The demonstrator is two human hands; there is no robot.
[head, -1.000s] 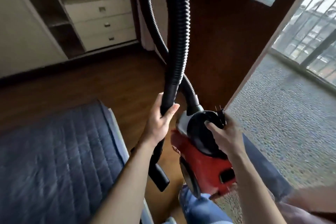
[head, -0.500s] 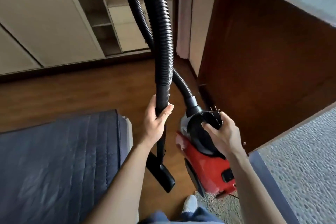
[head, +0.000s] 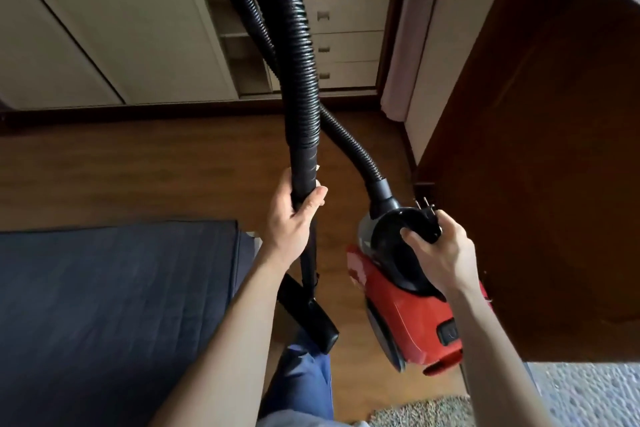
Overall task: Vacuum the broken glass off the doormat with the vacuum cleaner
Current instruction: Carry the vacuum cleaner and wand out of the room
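I carry a red and black canister vacuum cleaner [head: 412, 315] off the floor. My right hand [head: 440, 253] grips its black top handle, with the plug prongs sticking up beside my fingers. My left hand [head: 291, 218] grips the black wand just below the ribbed hose [head: 301, 62], which loops up out of view and back down to the canister. The black floor nozzle [head: 311, 315] hangs below my left hand. A strip of grey speckled mat [head: 422, 412] shows at the bottom edge. No glass is visible.
A dark blue quilted mattress [head: 114, 305] fills the lower left. Wooden floor [head: 138, 170] lies ahead, with a cream wardrobe and drawers [head: 343, 45] beyond. A dark wooden door [head: 540, 166] stands at right. Pebbled balcony floor [head: 588, 392] is at the bottom right.
The view has swung left, away from the balcony and into the room. Both hands keep their grip, and the vacuum cleaner has come along with me.
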